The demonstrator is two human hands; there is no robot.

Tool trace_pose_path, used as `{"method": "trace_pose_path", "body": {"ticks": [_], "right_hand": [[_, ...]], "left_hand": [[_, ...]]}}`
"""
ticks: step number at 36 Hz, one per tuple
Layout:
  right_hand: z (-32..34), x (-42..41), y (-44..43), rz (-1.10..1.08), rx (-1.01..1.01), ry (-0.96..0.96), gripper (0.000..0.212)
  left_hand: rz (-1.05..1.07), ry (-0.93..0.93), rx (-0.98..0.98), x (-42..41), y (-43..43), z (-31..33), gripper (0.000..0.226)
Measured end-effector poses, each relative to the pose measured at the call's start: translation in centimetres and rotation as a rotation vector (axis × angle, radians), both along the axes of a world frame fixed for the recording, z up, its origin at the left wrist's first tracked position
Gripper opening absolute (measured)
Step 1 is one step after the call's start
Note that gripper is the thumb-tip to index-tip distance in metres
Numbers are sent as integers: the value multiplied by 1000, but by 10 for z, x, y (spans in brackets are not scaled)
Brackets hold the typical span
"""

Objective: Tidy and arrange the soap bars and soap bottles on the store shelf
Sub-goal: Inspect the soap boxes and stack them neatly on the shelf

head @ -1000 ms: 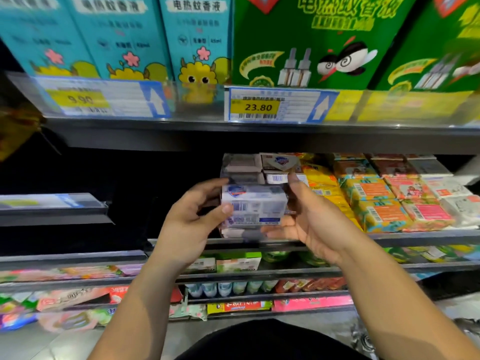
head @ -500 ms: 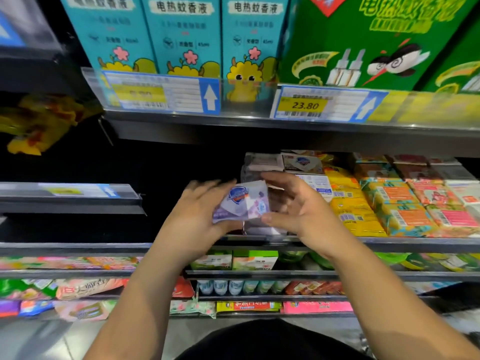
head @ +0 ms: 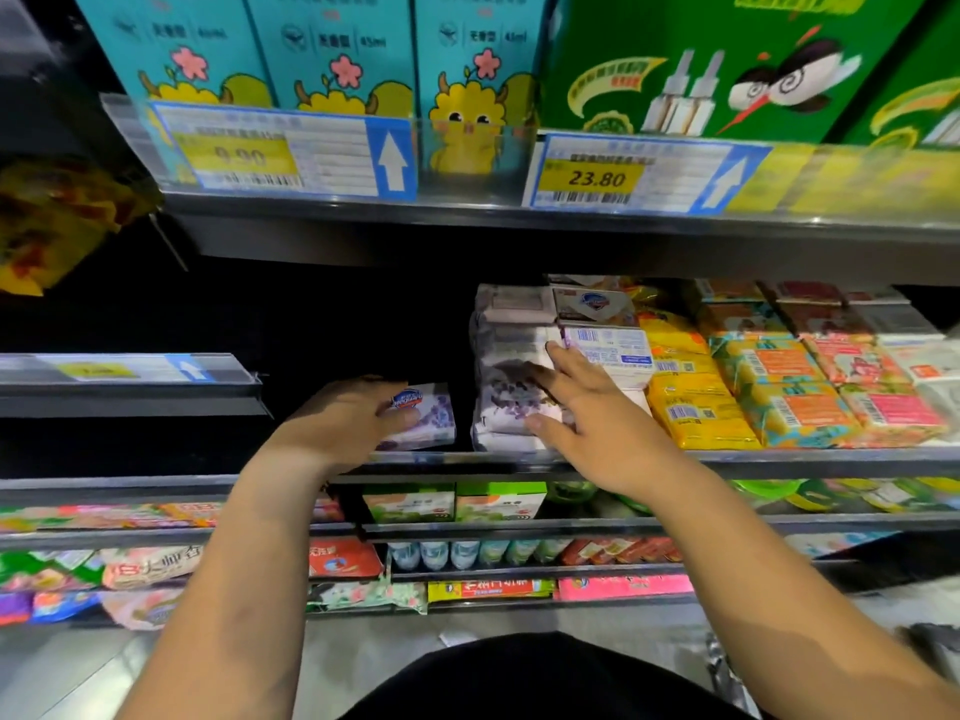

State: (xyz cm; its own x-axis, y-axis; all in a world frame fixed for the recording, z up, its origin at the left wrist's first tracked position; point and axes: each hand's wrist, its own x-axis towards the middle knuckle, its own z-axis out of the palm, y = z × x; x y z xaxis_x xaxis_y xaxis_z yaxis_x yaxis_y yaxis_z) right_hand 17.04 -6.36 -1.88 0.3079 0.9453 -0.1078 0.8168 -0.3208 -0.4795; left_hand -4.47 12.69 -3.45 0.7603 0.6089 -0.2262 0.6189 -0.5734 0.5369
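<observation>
A white and purple soap bar box [head: 428,415] stands at the left end of the soap shelf [head: 779,456], gripped by my left hand [head: 345,415] from its left side. To its right lies a plastic-wrapped multipack of purple soap bars [head: 506,366]. My right hand [head: 582,407] rests on that pack with fingers spread and straight. Behind the fingers sit white soap boxes [head: 608,345]. Yellow soap packs [head: 691,402] and orange and pink ones [head: 810,387] fill the shelf further right.
The shelf above carries teal boxes [head: 332,49], green boxes [head: 727,65] and price tags [head: 597,176]. Lower shelves [head: 519,524] hold green boxes, small bottles and wrapped packs. Left of the held box the shelf is dark. A neighbouring shelf edge [head: 130,387] juts out at the left.
The soap box, held up by both hands before, has gone down to the left end of the shelf in my left hand. My right hand let go and moved onto the purple multipack.
</observation>
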Motion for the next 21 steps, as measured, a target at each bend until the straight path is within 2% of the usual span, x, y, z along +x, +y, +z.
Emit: {"method": "trace_pose_path", "body": {"ticks": [2, 6, 10, 14, 16, 18, 21], "right_hand": [[-1, 0, 0, 6, -5, -3, 58], [-3, 1, 0, 2, 7, 1, 59], [0, 7, -3, -24, 46, 27, 55], [4, 20, -9, -157, 246, -68, 38], [4, 32, -12, -228, 340, -129, 32], [4, 48, -14, -293, 293, -166, 37], [-1, 71, -12, -358, 100, -153, 57]], "left_hand": [[30, -30, -34, 3, -1, -1, 40], [31, 90, 24, 10, -17, 3, 57], [50, 92, 105, 18, -31, 6, 59], [62, 82, 86, 20, -30, 12, 59], [70, 16, 111, 27, -34, 18, 58], [42, -84, 171, 39, -41, 24, 57], [-38, -214, 198, 63, -53, 29, 57]]}}
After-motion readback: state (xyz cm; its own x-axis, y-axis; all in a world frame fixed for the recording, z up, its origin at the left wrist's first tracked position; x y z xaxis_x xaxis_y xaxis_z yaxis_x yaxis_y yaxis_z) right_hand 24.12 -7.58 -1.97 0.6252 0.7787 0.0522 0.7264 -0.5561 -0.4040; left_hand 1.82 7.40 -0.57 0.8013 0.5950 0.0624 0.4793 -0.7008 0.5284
